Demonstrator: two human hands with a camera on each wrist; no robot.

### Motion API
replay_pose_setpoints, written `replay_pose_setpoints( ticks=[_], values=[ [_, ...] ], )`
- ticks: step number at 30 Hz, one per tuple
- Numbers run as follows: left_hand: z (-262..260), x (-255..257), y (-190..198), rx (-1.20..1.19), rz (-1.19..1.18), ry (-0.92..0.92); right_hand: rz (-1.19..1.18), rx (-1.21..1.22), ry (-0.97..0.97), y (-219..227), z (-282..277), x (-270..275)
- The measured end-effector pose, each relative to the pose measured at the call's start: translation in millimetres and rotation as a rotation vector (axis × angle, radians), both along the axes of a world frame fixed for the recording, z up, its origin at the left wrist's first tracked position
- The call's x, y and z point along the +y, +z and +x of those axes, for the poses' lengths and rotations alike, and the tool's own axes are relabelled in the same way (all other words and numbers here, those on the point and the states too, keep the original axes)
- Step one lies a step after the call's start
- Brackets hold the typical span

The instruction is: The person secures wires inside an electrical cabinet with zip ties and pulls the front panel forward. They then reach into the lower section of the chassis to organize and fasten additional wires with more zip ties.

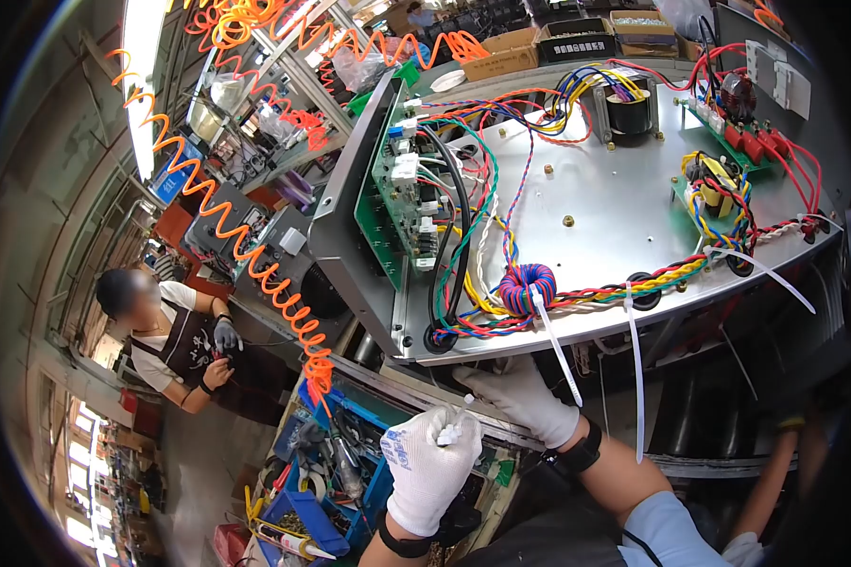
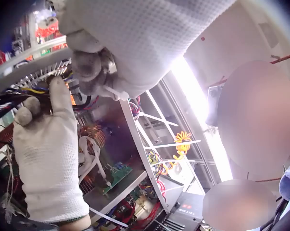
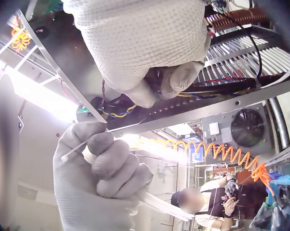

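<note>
My left hand (image 1: 430, 463), in a white glove, grips a bunch of white cable ties (image 3: 164, 207); one tie's head sticks out by the thumb. My right hand (image 1: 529, 397), also gloved, reaches under the front edge of a metal chassis (image 1: 577, 227). There its fingers hold a bundle of coloured wires (image 3: 212, 92) along the chassis underside. Part of this grip is hidden behind the fingers. On top, a wire-wound toroid ring (image 1: 527, 289) sits in the front harness, with a cable tie (image 1: 558, 350) hanging from it. More long-tailed ties (image 1: 636, 378) hang along that edge.
A green circuit board (image 1: 388, 203) stands on the chassis's left panel. A black transformer (image 1: 629, 113) is at the back. Blue bins (image 1: 303, 520) with tools lie lower left, under an orange coiled hose (image 1: 255, 265). Another person (image 1: 184, 340) stands at left; a forearm (image 1: 771, 482) shows lower right.
</note>
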State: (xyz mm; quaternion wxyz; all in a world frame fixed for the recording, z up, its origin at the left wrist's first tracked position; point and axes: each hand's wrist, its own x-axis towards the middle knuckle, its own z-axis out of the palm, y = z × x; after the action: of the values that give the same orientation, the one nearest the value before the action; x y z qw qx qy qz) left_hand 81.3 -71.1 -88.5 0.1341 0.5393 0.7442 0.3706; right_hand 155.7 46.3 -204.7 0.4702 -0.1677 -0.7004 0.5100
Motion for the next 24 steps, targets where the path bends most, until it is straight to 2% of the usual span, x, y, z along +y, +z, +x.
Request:
replay_pose_setpoints(
  ticks=[2,5,8,11,12,18,22,24],
  values=[
    [2,0,1,0.053,0.035,-0.012,-0.266,0.121,0.060,14,2,-2],
    [5,-1,7,-0.018,-0.009,0.015,-0.354,0.160,0.076,22,3,-5],
    [-1,-3,-1,0.036,0.000,0.012,-0.459,0.181,0.100,27,2,-6],
    [5,-2,8,-0.003,-0.009,0.019,-0.457,0.156,0.104,28,1,-5],
    [4,-2,6,-0.002,-0.011,0.028,-0.472,0.217,0.098,33,1,-7],
    [4,0,4,-0.076,-0.065,0.062,-0.465,0.175,0.108,34,2,-8],
    [4,4,4,0.022,-0.029,0.020,-0.365,0.134,0.089,28,2,-7],
    [5,4,7,0.038,-0.006,0.003,-0.404,0.167,0.107,29,0,-7]
  ],
)
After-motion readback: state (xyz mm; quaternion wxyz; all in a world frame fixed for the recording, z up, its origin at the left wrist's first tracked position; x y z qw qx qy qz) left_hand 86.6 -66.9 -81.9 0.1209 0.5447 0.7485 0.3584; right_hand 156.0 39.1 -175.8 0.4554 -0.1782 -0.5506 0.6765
